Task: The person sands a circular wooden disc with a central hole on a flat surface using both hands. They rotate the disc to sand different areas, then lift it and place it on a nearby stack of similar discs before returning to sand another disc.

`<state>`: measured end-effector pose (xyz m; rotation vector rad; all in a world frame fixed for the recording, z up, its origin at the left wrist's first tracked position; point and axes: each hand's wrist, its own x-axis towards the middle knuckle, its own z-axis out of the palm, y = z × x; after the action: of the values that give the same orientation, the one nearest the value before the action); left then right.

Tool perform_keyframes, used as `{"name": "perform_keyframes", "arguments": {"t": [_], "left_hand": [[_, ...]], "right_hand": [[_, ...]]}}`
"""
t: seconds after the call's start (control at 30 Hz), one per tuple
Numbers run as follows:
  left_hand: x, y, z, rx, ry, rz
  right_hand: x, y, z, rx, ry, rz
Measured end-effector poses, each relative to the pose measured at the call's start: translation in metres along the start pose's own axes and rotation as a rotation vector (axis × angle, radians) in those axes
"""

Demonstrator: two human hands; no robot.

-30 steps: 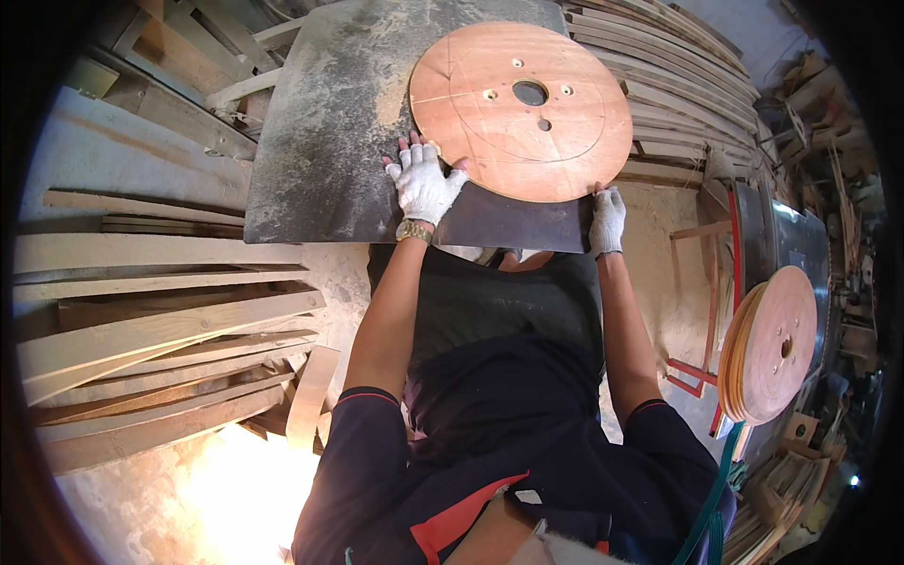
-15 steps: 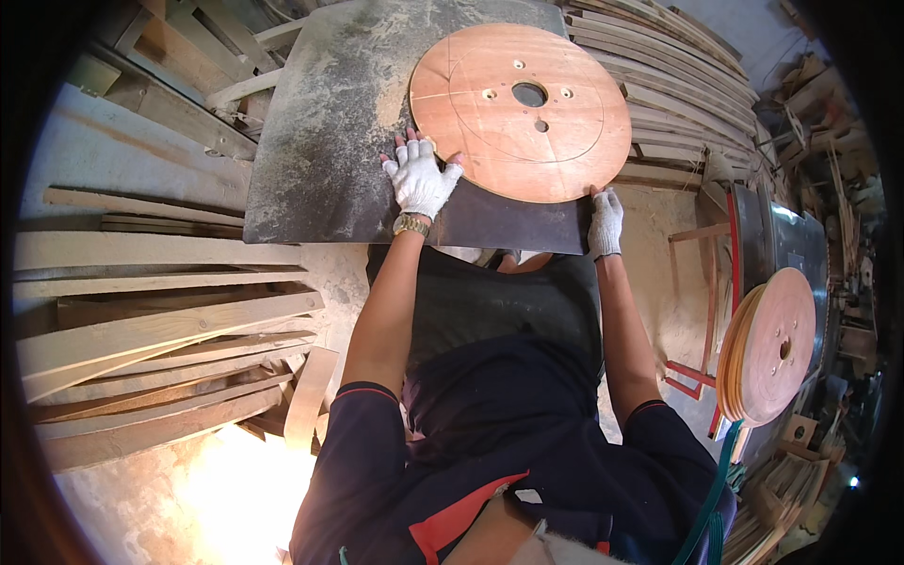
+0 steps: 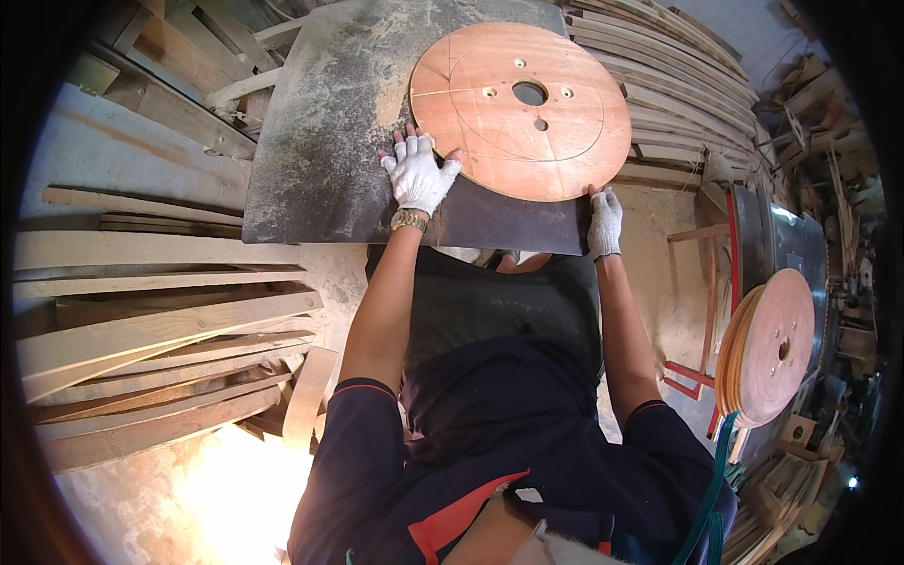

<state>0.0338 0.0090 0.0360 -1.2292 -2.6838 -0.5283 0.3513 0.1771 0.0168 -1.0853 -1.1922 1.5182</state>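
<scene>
A round plywood disc [image 3: 527,174] lies flat on a dark, sawdust-dusted worktable [image 3: 320,141]. It has a large centre hole, several small holes around that, and pencilled circle and cross lines. My left hand [image 3: 420,179], in a white fingerless glove with a watch at the wrist, rests with fingers spread on the tabletop. Its thumb side touches the disc's near left edge. At the near right rim, my right hand [image 3: 605,222], gloved alike, is closed on the disc's edge beside the table corner; some of its fingers are hidden.
A stack of similar discs [image 3: 767,348] stands to the right beside a dark table with red legs. Long curved timber strips [image 3: 669,75] are piled beyond the worktable. More boards [image 3: 169,330] lie stacked on the left, above a brightly sunlit patch of floor.
</scene>
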Motion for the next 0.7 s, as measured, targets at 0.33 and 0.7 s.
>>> {"name": "perform_keyframes", "arguments": {"t": [0.33, 0.7], "left_hand": [[0.0058, -0.0002, -0.0036, 0.007, -0.033, 0.001], [0.0096, -0.0080, 0.0001, 0.009, 0.003, 0.009]], "right_hand": [[0.0021, 0.0050, -0.0038, -0.001, -0.027, -0.018], [0.0021, 0.0056, 0.0020, -0.096, 0.044, -0.014]]}}
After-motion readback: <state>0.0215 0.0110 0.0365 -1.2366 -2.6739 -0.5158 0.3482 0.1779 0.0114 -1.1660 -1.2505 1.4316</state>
